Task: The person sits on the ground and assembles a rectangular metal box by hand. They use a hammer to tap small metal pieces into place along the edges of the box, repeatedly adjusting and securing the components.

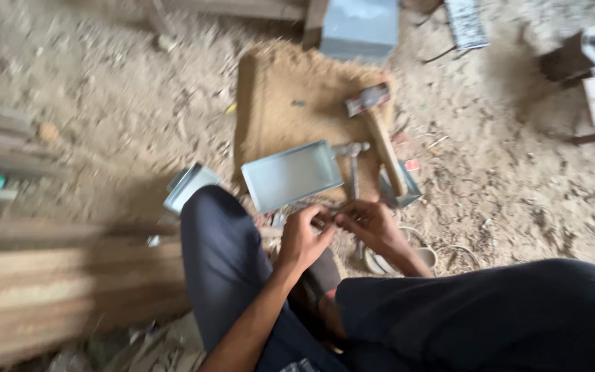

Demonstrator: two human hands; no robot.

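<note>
Fingers (326,222) of both our hands meet low in the frame, pinching something small and thin between them — too blurred to say what, maybe a bit of metal or wire. Left hand (303,238) curls in from the left, right hand (373,226) from the right, fingertips touching over the piece. Neither hand is spread.

Largest to smallest around us:
- sandy floor (118,117), littered with chips and debris
- stacked wooden planks (49,289) off to the left
- our dark-trousered legs (518,310), knees apart, hands between them
- brown board (290,96) lying flat on the floor as a work surface
- grey sheet-metal box (359,27) at the board's far edge
- shallow metal tray (290,176) on the board's near end, just beyond our hands
- second bent metal piece (191,184) by the left knee
- wooden-handled hammer (383,138) lying just right of the tray, head pointing away
- smaller steel hammer (352,162) between tray and wooden handle

Our read on doing this well: keep the pinch close to the fingertips, brace the wrists against the knees, and hold the piece over the board — if it drops in the sand it will be hard to find. Keep the tray edge away from the knuckles; it looks sharp.
</note>
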